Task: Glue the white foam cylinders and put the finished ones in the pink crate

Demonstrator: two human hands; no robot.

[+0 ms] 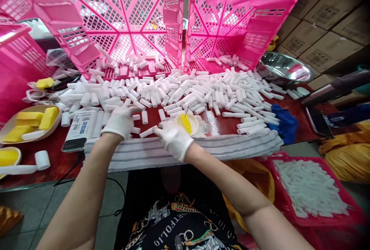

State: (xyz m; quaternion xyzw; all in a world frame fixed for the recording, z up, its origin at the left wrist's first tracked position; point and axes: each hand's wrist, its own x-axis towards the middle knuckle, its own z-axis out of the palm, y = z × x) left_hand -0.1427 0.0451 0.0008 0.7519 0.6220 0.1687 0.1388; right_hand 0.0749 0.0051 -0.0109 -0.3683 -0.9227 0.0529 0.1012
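Observation:
My left hand (118,122), in a white glove, hovers at the table's near side with its forefinger stretched out to the right. Short white tubes (135,117) lie right beside its fingers. My right hand (174,139), gloved too, reaches left over the striped towel (231,146). Its fingers are apart, and their tips meet or nearly meet the end of a slanting white tube (148,131); whether they touch is hard to tell. Just behind this hand stands a small white bowl (195,122) with something yellow (185,122) and a thin stick in it.
Loose white tubes (185,92) heap along the table before two tipped pink crates (127,32) (231,18). At left are a plate (56,124) of yellow blocks and a labelled box (79,128). A metal basin (285,66), blue cloth (285,122) and full red crate (354,200) are right.

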